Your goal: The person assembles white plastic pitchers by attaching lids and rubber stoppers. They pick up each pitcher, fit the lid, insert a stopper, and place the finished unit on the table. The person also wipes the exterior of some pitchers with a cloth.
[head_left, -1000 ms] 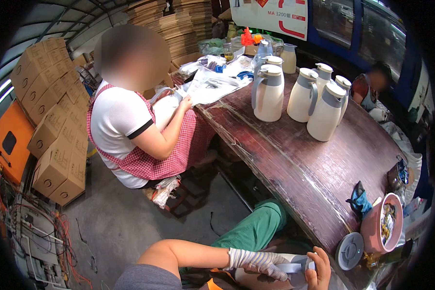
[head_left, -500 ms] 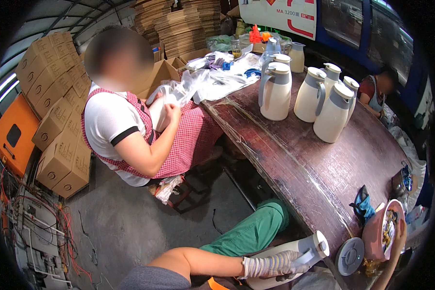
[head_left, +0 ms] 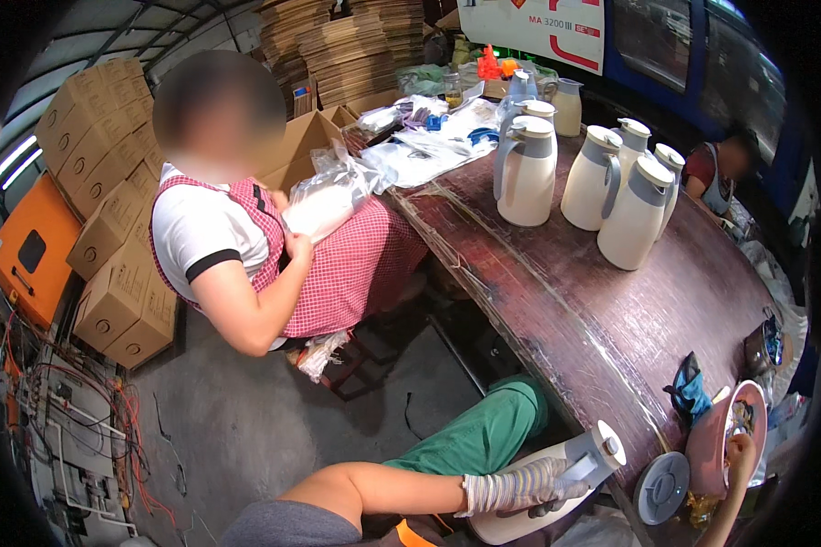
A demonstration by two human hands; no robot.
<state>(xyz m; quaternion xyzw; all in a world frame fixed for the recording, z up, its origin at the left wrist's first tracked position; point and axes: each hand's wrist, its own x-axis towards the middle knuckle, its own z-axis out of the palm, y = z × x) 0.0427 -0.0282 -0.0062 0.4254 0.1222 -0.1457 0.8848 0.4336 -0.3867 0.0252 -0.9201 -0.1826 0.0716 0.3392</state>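
A cream vacuum jug (head_left: pixel 511 497) with a grey collar and handle lies tilted at the table's near edge, by my green-trousered leg. My left hand (head_left: pixel 529 485), in a striped knitted glove, is closed round the jug at its handle. At the right, my bare right hand (head_left: pixel 742 452) reaches over the pink bin (head_left: pixel 708 448), which holds small loose parts. Its fingers are curled together, and what they hold is too small to make out. Between jug and bin rests a round grey lid (head_left: pixel 660 489). Beside the bin's far side is a blue and black cloth (head_left: pixel 691 387).
Several finished-looking jugs (head_left: pixel 631 214) stand on the dark table (head_left: pixel 556 292). At the left sits a co-worker (head_left: pixel 212 246) with a bagged jug (head_left: pixel 324 202) on the lap. Stacked cartons (head_left: pixel 123 314) rise behind; another person (head_left: pixel 716 173) is beyond the table.
My right hand has shifted within the bin, its curled fingers now showing over the parts. My left hand keeps its hold on the jug. The co-worker's bagged jug has been lowered and laid flatter.
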